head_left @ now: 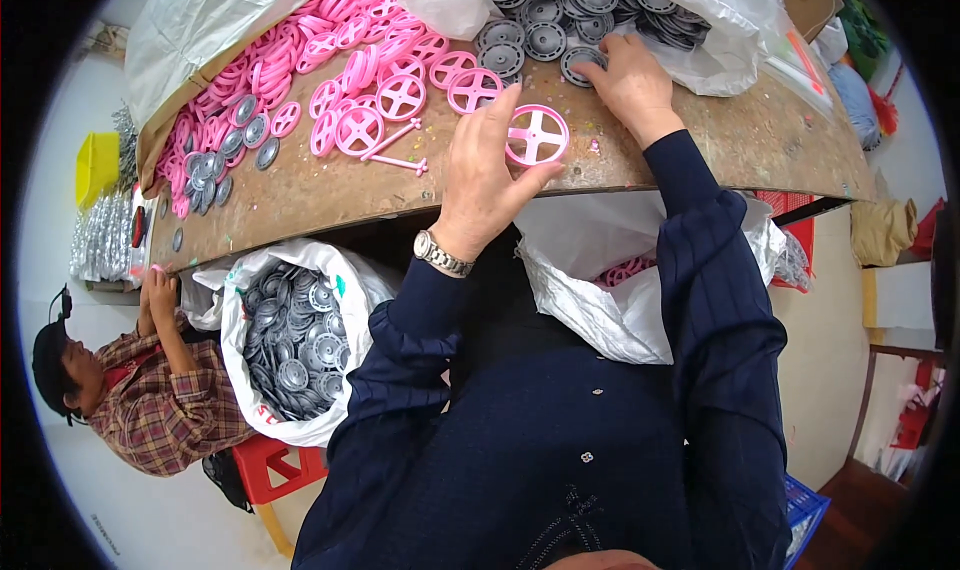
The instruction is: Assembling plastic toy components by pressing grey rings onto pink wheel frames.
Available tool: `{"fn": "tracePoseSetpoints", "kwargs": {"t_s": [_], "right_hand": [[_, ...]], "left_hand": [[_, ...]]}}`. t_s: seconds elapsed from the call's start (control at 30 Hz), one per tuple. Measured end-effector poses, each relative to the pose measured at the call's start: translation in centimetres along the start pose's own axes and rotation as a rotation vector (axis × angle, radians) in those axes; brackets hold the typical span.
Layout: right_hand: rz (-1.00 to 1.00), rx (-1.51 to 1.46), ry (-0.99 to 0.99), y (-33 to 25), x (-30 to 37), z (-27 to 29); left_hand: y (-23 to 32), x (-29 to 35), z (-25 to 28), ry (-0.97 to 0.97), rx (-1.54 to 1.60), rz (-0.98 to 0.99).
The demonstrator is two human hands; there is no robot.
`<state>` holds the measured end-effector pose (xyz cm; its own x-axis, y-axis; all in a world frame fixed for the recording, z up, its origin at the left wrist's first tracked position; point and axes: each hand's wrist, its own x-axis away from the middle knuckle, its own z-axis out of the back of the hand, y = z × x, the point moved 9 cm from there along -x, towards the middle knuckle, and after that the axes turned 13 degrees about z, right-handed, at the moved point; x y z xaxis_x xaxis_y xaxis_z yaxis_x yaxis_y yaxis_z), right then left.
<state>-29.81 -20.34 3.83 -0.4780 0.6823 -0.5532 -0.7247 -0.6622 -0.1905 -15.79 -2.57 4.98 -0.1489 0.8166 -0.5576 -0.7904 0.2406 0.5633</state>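
Observation:
My left hand [482,170], with a metal watch at the wrist, is at the table's front edge. Its fingers and thumb are spread around the left side of a pink spoked toy wheel [538,135], which appears to lie on the tabletop. The thumb comes near the wheel's lower rim. At the far edge of the grey pile, my right hand [637,85] has thumb and fingers closed on a grey wheel disc [583,66]. More grey discs [545,40] lie just beyond it. Pink wheels [402,97] and pink axle-like rods [395,160] sit left of my left hand.
Pink wheels heap up from a white sack [215,20] at the back left. Beside my left arm, an open white sack [240,340] holds grey discs. Another white sack [600,300] hangs below the table edge. A person in a plaid shirt [170,415] sits at left.

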Motion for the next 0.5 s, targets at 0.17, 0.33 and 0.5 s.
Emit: {"fn": "tracePoseSetpoints", "kwargs": {"t_s": [0.17, 0.33, 0.5], "right_hand": [[-0.077, -0.09, -0.098, 1.1, 0.0, -1.3], [-0.056, -0.07, -0.053, -0.2, -0.1, -0.8], [-0.076, -0.019, -0.288, -0.4, -0.5, -1.7]], "left_hand": [[-0.3, 0.5, -0.3, 0.017, 0.018, 0.011], [-0.4, 0.7, -0.6, 0.017, 0.01, 0.009], [-0.4, 0.9, -0.7, 0.018, 0.053, 0.017]]}}
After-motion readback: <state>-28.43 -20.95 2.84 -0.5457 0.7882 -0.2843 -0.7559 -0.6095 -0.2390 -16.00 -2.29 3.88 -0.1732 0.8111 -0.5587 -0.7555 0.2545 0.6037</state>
